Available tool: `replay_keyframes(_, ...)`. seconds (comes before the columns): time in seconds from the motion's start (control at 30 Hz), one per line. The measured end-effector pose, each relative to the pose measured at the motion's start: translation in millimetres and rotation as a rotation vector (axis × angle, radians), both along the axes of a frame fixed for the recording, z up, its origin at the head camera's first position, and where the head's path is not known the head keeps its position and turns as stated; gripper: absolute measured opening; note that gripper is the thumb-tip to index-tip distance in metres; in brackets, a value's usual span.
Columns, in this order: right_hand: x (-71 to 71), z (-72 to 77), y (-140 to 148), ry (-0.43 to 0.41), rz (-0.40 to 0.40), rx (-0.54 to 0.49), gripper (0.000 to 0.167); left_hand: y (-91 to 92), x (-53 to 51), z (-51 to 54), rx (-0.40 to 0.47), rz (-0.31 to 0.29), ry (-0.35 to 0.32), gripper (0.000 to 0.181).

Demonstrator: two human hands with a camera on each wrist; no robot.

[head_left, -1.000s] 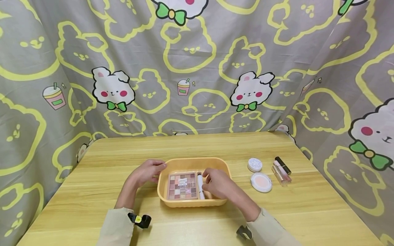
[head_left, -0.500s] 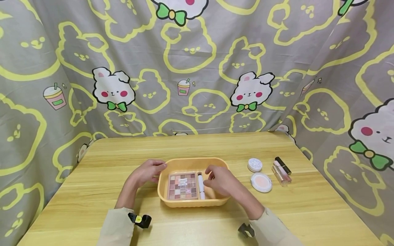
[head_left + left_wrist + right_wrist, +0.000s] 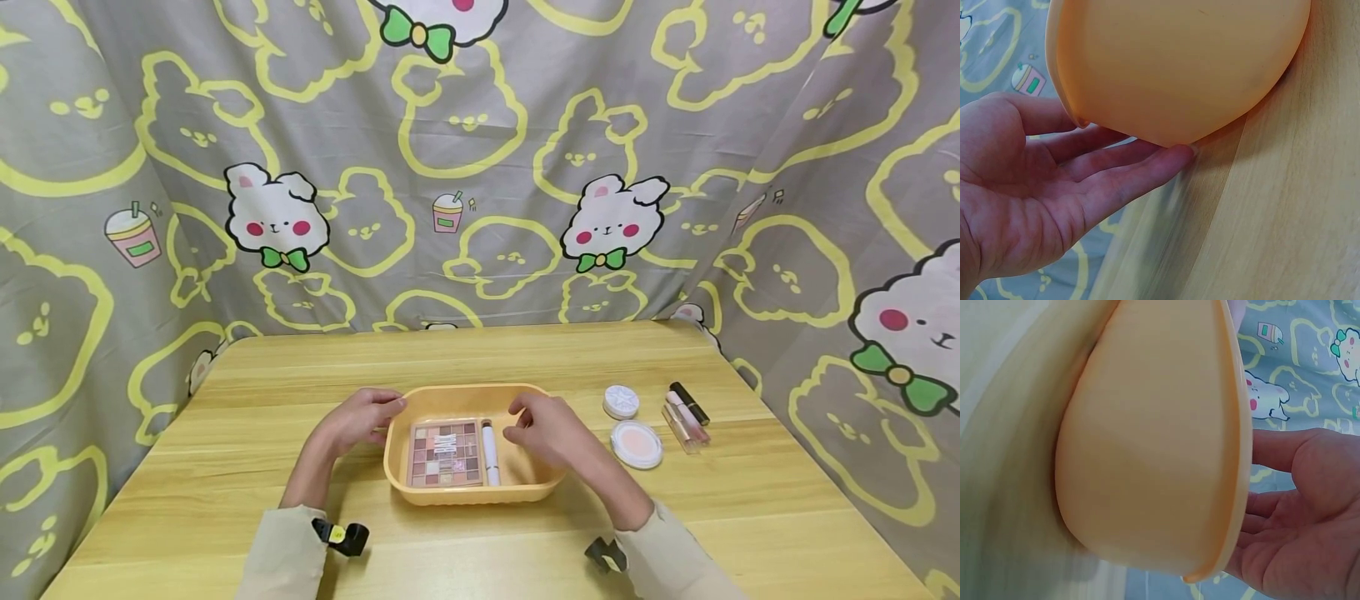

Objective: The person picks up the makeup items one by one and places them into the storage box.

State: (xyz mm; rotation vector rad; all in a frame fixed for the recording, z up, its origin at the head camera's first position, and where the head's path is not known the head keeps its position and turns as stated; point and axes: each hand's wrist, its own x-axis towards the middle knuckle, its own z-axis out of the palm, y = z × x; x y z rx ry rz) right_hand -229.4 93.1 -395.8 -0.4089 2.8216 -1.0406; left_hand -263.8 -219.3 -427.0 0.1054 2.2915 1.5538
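Note:
A yellow-orange plastic tray (image 3: pixel 472 497) with raised sides stands on the table. My left hand (image 3: pixel 360 421) holds its left side at the rim; in the left wrist view that hand (image 3: pixel 1041 181) lies along the outer wall. Over the tray's right part is my right hand (image 3: pixel 551 429), fingers loosely bent, nothing visible between them. In the right wrist view the tray wall hides the fingertips of this hand (image 3: pixel 1310 519). Inside the tray, an eyeshadow palette (image 3: pixel 445 454) lies at the left, and a white tube with a dark end (image 3: pixel 491 454) lies beside it.
Right of the tray are a round white compact (image 3: pixel 621 402), a round case with pale pink powder (image 3: pixel 636 444), and several slim cosmetic tubes (image 3: pixel 681 417). A grey patterned curtain (image 3: pixel 480 167) hangs behind the wooden table (image 3: pixel 262 375).
My right hand has drawn back to the right, away from the white tube, which stays beside the palette. The left hand and the tray have not moved.

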Motion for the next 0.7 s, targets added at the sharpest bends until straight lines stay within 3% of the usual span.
replay_keyframes(0.7,-10.1,20.4,35,0.012,-0.054,-0.027,0.039,1.2,0.6,1.1,-0.014,0.004,-0.001,0.046)
